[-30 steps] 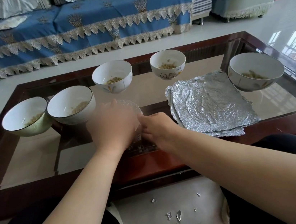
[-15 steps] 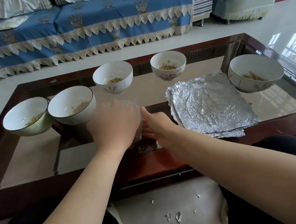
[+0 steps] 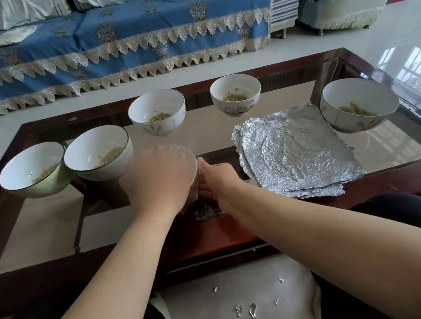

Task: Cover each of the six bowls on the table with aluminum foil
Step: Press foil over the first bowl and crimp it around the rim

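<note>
I'm looking down at the glass coffee table [image 3: 274,124], dark wood frame all round, and that's the biggest thing in play here. Behind it the blue sofa [image 3: 113,38] is taking up the back, well apart from anything I'm doing.

On the glass the foil stack [image 3: 294,153] is lying flat just to the right of my hands, near edge hanging close to the table's front rail. Five open bowls are sitting in an arc: the far-left bowl [image 3: 33,170] touching or nearly touching the second bowl [image 3: 99,154], then the flower bowl [image 3: 157,112], the cat bowl [image 3: 235,94] and the right bowl [image 3: 358,103] beyond the foil. All still need covering, I'd say.

The foil-covered bowl [image 3: 189,156] is right in front of me, between both hands. My left hand [image 3: 157,178] is lying spread over its top, fingers fairly straight, pressing the foil down. My right hand [image 3: 215,177] is pushing against its right side with the fingers tucked low on the foil skirt; I can't tell if they're pinching or just pressing flat.

Next sheet is nearer the right hand, so that one's probably fetching it. Room's tight on the left with the second bowl crowding, open toward the near edge. Little foil scraps [image 3: 247,312] are sitting on the cloth below.
</note>
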Available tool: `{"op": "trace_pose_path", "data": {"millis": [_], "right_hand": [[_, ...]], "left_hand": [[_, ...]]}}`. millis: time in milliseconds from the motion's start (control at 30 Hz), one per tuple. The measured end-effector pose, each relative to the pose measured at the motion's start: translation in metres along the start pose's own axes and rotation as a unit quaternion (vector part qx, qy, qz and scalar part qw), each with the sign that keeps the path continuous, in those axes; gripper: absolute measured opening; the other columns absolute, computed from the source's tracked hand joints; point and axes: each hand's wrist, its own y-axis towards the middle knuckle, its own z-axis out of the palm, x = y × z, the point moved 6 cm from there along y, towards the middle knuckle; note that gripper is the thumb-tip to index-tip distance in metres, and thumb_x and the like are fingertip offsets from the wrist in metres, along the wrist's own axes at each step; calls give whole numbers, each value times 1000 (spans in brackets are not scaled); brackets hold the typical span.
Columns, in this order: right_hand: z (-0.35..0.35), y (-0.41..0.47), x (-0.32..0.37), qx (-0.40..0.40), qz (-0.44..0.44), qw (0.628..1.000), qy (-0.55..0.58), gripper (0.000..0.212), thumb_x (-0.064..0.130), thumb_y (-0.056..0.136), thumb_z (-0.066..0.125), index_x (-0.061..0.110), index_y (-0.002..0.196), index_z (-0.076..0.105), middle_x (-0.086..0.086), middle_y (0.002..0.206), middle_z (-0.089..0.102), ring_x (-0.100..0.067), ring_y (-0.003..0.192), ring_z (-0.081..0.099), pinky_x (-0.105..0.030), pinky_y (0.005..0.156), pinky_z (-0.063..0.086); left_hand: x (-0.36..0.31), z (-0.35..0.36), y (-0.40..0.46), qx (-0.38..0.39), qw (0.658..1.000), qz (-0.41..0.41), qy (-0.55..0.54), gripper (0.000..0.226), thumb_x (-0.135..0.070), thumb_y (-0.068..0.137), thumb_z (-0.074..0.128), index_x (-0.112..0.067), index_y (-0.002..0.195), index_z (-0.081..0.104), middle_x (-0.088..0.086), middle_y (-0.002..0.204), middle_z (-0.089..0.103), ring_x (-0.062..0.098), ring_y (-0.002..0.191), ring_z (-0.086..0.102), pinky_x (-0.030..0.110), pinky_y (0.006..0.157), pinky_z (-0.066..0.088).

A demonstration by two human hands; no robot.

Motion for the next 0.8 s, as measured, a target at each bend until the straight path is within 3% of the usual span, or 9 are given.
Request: {"op": "trace_pose_path", "data": {"millis": [133, 233, 333, 433, 567, 633, 733, 800], "right_hand": [[-2, 2, 5, 36, -11, 999, -20, 25, 27, 97, 54, 10, 79, 59, -9, 74, 62, -20, 63, 62, -34, 68, 58], [-6, 0, 13, 72, -14, 997, -33, 22, 20, 103, 36, 14, 89, 51, -9, 82, 65, -20, 71, 63, -37, 81, 56], [-11, -2, 23, 107, -18, 994, -32, 36, 35, 105, 27, 11, 98, 53, -7, 87, 67, -22, 83, 64, -38, 92, 50], [-13, -4, 29, 142, -45, 988, -42, 56, 47, 104, 21, 9, 94, 61, -9, 87, 66, -19, 78, 61, -31, 84, 50], [-16, -6, 23, 135, -97, 984, -69, 52, 42, 105, 21, 14, 117, 63, -8, 105, 69, -20, 97, 65, -36, 96, 48], [-17, -9, 18, 115, -132, 982, -73, 44, 39, 105, 26, 19, 111, 64, -6, 105, 70, -23, 101, 65, -42, 99, 49], [-15, -14, 11, 87, -186, 975, -90, 47, 37, 104, 32, 0, 107, 60, -12, 88, 67, -22, 82, 64, -48, 90, 53], [-13, -14, 7, 56, -200, 974, -93, 55, 49, 96, 40, 0, 110, 58, -13, 85, 68, -20, 76, 64, -54, 89, 52]], "left_hand": [[-2, 1, 0, 8, 1000, -6, -8, 67, -59, 98, 16, -20, 153, 25, 17, 161, 22, 37, 147, 16, 57, 112, 19], [-3, -1, 4, 38, 998, -22, -54, 67, -60, 100, 15, -22, 155, 20, 13, 165, 14, 34, 150, 7, 57, 115, 13], [4, -5, 10, 83, 988, -30, -129, 72, -66, 98, 14, -24, 156, 18, 6, 166, 13, 32, 151, 5, 56, 118, 11], [12, -14, 7, 102, 984, -6, -145, 84, -75, 91, 14, -23, 157, 18, 6, 163, 21, 35, 149, 11, 54, 119, 18], [21, -21, -3, 134, 988, 12, -77, 106, -86, 74, 11, -22, 158, 8, 5, 165, 15, 32, 149, 9, 51, 115, 21], [23, -20, -4, 153, 987, 23, -53, 116, -90, 64, 10, -23, 159, 2, 4, 167, 5, 30, 151, 2, 51, 117, 18], [21, -11, -4, 169, 983, 56, -49, 125, -92, 56, 15, -25, 158, -9, 5, 166, -16, 28, 152, -15, 48, 122, 2], [19, -4, -3, 170, 980, 80, -68, 132, -95, 49, 20, -26, 158, -11, 6, 165, -19, 29, 151, -18, 47, 123, -2]]}}
